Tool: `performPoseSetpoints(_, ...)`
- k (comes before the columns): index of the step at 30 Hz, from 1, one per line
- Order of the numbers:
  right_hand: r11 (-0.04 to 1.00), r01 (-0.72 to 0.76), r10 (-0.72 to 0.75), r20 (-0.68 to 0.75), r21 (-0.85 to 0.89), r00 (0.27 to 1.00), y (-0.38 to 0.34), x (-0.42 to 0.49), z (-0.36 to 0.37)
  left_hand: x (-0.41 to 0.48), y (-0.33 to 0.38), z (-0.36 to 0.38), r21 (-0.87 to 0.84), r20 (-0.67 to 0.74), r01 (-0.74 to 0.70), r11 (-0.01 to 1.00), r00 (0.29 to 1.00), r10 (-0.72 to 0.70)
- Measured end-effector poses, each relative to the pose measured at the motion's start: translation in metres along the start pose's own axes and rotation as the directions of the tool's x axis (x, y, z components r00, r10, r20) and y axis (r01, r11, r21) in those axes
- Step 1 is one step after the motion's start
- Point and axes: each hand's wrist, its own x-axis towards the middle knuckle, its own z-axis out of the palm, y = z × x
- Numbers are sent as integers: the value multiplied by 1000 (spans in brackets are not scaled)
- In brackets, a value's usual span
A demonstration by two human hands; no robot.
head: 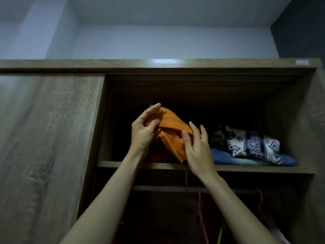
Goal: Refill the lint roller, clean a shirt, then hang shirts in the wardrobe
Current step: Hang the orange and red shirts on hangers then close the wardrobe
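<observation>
On the wardrobe's upper shelf (246, 168), everything sits relative to that wooden ledge. Left of the open compartment above it, the wood-grain sliding door (49, 138) covers the rest of the wardrobe. At the shelf's left end, the left hand (143, 131) has its grip closed on the upper corner of a bunched orange shirt (171, 131), thumb in front and fingers behind the fabric. The shirt rests on the shelf, over something red at its base. Just right of it, the right hand (197, 148) lies against the shirt's right side, its grip open, fingers spread and not pinching. Farther right along the shelf, a black-and-white patterned garment (253, 145) lies on a folded blue one (228, 158). Below the shelf runs a hanging rail (158, 188) with pink hangers (200, 213).
</observation>
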Motion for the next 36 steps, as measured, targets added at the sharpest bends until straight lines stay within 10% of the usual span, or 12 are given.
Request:
performPoseSetpoints(7,996,59,-60,5,70,998,9,-17,2,-43,7,-26,169,68,23,985,997,-35)
performPoseSetpoints(17,956,73,-86,-35,-283,996,9,-45,13,-64,22,-46,361,146,185,914,957,-251)
performPoseSetpoints(24,959,178,-196,-61,-218,979,11,-56,15,-78,32,-39,152,86,346,926,929,-361)
performPoseSetpoints(30,972,139,-111,-153,187,982,-12,-76,5,-98,44,-41,-135,91,355,925,934,-346)
performPoseSetpoints(36,762,-108,152,-15,638,988,-55,-132,-39,-145,82,-41,-357,202,370,858,927,-316)
